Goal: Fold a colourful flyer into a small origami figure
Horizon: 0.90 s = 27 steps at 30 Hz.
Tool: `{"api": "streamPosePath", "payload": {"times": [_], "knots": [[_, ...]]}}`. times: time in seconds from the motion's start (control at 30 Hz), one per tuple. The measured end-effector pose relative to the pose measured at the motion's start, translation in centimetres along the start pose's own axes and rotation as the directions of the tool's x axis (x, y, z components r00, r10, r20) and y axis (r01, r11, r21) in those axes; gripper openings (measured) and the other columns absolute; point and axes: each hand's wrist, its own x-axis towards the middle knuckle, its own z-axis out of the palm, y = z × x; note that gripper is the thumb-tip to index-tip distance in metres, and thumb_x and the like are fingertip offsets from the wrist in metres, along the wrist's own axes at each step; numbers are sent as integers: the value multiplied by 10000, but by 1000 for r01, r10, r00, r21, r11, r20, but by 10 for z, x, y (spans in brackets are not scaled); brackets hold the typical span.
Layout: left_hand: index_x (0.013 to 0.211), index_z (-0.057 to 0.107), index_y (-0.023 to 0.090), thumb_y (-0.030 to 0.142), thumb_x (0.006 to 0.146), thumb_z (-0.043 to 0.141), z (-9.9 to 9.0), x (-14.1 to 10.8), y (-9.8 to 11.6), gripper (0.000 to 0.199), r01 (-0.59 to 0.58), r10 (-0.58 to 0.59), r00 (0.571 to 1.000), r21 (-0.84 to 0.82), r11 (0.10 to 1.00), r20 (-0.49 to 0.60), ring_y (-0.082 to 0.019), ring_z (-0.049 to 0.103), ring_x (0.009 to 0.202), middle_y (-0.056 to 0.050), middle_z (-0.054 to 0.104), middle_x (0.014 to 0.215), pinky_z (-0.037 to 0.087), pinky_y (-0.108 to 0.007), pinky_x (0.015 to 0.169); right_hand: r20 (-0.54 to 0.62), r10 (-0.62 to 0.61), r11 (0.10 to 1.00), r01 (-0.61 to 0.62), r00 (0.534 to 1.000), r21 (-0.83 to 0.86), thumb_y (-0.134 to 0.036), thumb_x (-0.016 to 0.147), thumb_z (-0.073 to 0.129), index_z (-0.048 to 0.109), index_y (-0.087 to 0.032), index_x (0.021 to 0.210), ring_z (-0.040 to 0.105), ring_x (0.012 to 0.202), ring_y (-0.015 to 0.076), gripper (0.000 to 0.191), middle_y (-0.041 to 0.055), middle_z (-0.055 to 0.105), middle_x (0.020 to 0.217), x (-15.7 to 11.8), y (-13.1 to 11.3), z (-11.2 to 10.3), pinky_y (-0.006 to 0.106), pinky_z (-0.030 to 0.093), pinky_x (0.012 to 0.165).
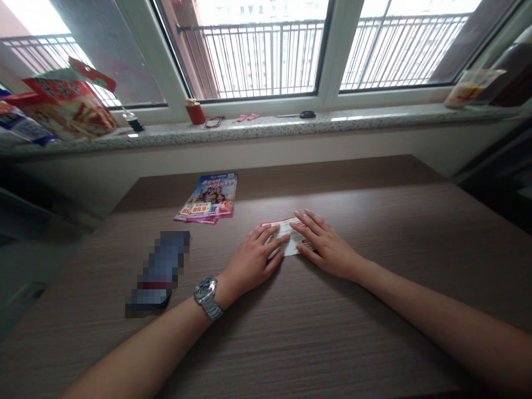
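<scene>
A white printed sheet of paper with red edging (291, 247) lies flat on the brown table, partly covered by both hands. My left hand (254, 256) rests on its left side, fingers stretched out, with a metal watch (206, 296) on the wrist. On the paper's right side lies my right hand (326, 244), its fingers spread and flat. Neither hand grips anything. Beyond my left hand is a small stack of colourful flyers (214, 195), with printed pictures of people and a price.
A blurred-out dark phone-like object (160, 271) lies left of my left arm. On the granite windowsill (257, 129) stand snack bags (70, 108), a small bottle (133, 121), a red container (195, 112), scissors (306, 114) and a plastic cup (467, 88).
</scene>
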Motion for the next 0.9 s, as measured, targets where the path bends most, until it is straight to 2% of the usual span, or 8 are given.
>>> {"api": "streamPosePath", "payload": {"times": [0.17,0.37,0.63,0.9], "knots": [[1461,508,287,321,1019,508,1,-2,-1,443,19,-20,999,26,999,30,-291,377,1454,-82,462,1539,309,-525,1217,76,-28,999,30,997,-25,-427,1050,411,348,-257,1574,222,1544,273,555,76,271,1668,0,2,3,550,258,1231],[1499,454,344,336,1025,493,2,-4,-1,475,38,-39,998,42,998,39,-307,339,1485,-55,444,1562,280,-568,1215,153,-12,997,23,988,-70,-461,1052,386,361,-269,1570,259,1532,270,553,56,322,1647,1,1,2,551,239,1235],[1487,465,360,341,1026,474,2,-3,2,461,75,-79,995,61,995,54,-327,311,1498,-48,424,1582,224,-631,1203,165,9,998,2,986,-70,-480,1048,376,363,-267,1570,246,1536,256,564,47,319,1647,1,0,0,529,226,1243],[1492,458,351,341,1034,462,1,-2,2,459,61,-67,995,94,994,69,-319,309,1498,-55,421,1583,215,-626,1207,144,0,999,6,990,-40,-489,1043,388,378,-250,1564,264,1531,254,573,64,331,1640,1,1,-1,527,227,1243]]}}
